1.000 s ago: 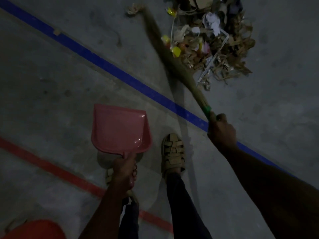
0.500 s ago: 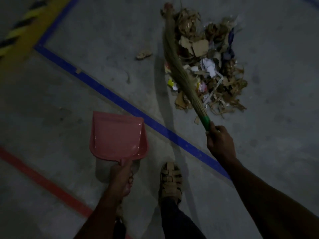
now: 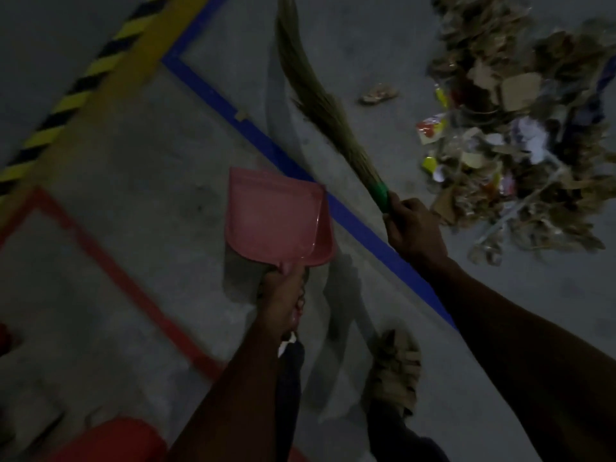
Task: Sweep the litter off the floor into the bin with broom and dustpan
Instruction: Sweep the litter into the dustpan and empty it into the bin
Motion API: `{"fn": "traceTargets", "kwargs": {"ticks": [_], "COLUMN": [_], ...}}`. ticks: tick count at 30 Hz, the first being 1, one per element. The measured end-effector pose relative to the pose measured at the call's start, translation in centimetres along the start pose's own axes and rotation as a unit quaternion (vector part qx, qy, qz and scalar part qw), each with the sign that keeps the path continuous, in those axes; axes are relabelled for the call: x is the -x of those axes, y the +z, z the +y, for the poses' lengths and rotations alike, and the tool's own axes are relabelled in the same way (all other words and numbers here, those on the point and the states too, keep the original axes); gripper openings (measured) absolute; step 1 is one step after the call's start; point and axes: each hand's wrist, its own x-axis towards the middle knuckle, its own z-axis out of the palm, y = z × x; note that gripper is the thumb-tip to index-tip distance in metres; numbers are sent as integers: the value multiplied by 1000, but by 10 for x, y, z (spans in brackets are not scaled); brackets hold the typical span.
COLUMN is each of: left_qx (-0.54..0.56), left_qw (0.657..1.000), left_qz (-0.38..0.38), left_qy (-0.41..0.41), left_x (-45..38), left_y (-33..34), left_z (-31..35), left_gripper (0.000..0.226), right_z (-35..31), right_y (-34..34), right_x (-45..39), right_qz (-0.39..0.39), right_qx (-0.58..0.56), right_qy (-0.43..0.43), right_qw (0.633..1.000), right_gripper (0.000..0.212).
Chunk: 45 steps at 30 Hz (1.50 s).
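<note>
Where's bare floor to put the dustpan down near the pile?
Bare concrete lies between the blue line and the litter pile, near the stray scrap. Right of that, litter crowds the floor.

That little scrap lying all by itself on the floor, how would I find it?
Start at the big litter pile on the grey floor, right of the blue line. Look left of it, toward the broom bristles. The lone scrap lies there, a small brownish crumpled piece, apart from the pile.
</note>
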Motion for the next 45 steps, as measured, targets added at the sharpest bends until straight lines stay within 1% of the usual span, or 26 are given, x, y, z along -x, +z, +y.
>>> {"fn": "traceTargets", "kwargs": {"ticks": [3, 5, 8, 10, 12, 15, 18, 22, 24, 26, 29, 31, 33, 37, 39, 40, 45], "left_qx": [22, 18, 20, 17, 17, 5, -3, -35, -59, -81, -109, -118, -112, -127, -133, -136, -160], "left_qw": [1000, 999, 999, 999, 998, 998, 999, 998, 997, 995, 992, 991, 991, 988, 987, 986, 982], "left_qz": [-8, -2, 2, 1, -2, -9, -19, -40, -53, -60, -64, -65, -68, -82, -87, -89, -95], "left_qy": [-18, -32, -42, -50, -57, -57, -45, -26, -14, -6, 12, 23, 35, 42, 38, 32, 20], "left_x": [-14, -26, -41, -47, -52, -59, -63, -60, -53, -47, -37, -33, -29, -18, -14, -13, -7], "left_y": [-26, -44, -64, -73, -78, -82, -76, -53, -39, -25, 4, 24, 46, 93, 114, 124, 162], "left_z": [9, 15, 26, 36, 48, 65, 84, 121, 139, 152, 168, 176, 185, 193, 197, 199, 205], "left_gripper": [33, 33, 32, 28, 27, 31, 32, 29, 33, 36, 39, 38, 35, 33, 32, 32, 31], "right_z": [-36, -57, -81, -96, -100, -87, -61, -27, -14, -7, 3, 9, 17, 26, 31, 33, 59], "right_y": [24, 37, 54, 56, 52, 39, 19, -23, -47, -69, -97, -102, -104, -104, -105, -108, -116], "right_x": [-30, -48, -70, -81, -88, -92, -86, -75, -66, -57, -42, -30, -22, -22, -39, -52, -136], "right_qz": [-40, -80, -138, -166, -170, -150, -116, -66, -37, -25, -2, 8, 21, 41, 72, 75, 66], "right_qx": [-7, 5, 61, 108, 126, 109, 111, 136, 151, 155, 159, 162, 138, 59, 19, 0, -44], "right_qy": [-25, -41, -51, -32, 9, 74, 126, 203, 230, 246, 256, 237, 217, 211, 181, 175, 172], "right_qw": [999, 996, 987, 980, 977, 980, 979, 968, 961, 956, 953, 958, 966, 975, 981, 982, 982], "right_gripper": [54, 56, 54, 54, 52, 48, 42, 29, 27, 28, 41, 49, 48, 48, 45, 42, 50]}}
